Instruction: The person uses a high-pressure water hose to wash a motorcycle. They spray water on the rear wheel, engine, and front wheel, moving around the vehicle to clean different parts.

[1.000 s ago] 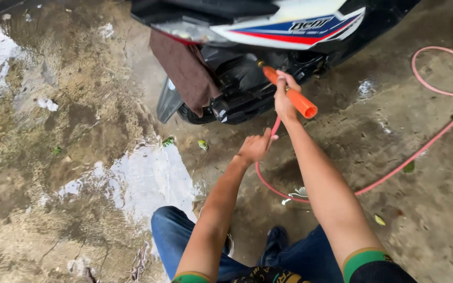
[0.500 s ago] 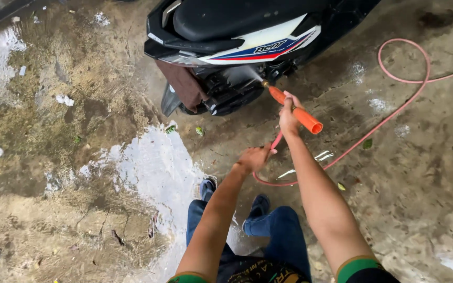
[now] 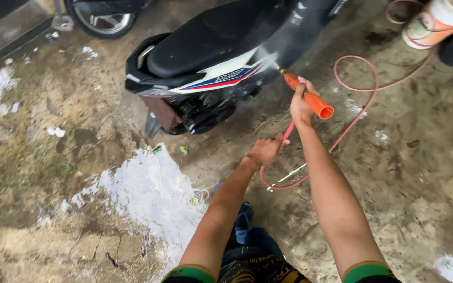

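An orange spray gun (image 3: 308, 96) was gripped by the right hand (image 3: 300, 102) at upper centre-right of the frame, nozzle aimed at the side panel of a black and white scooter (image 3: 211, 57); a mist of spray was seen at the panel. The left hand (image 3: 266, 151), near centre frame, was closed around the pink hose (image 3: 360, 107) just below the gun. The hose was seen looping across the wet concrete floor (image 3: 420, 183) toward a bucket (image 3: 436, 21) at upper right. A patch of white foam (image 3: 148, 194) lay on the floor at lower centre-left, near the person's feet. A second wheel (image 3: 100, 18) was visible at the upper left.

Risks judged: the floor appeared wet and soapy, so footing could be lost. The hose loop lay close to the feet and could be stepped on or snagged, jerking the gun off aim. Spray held near the panel could be driven into the engine area below the seat.
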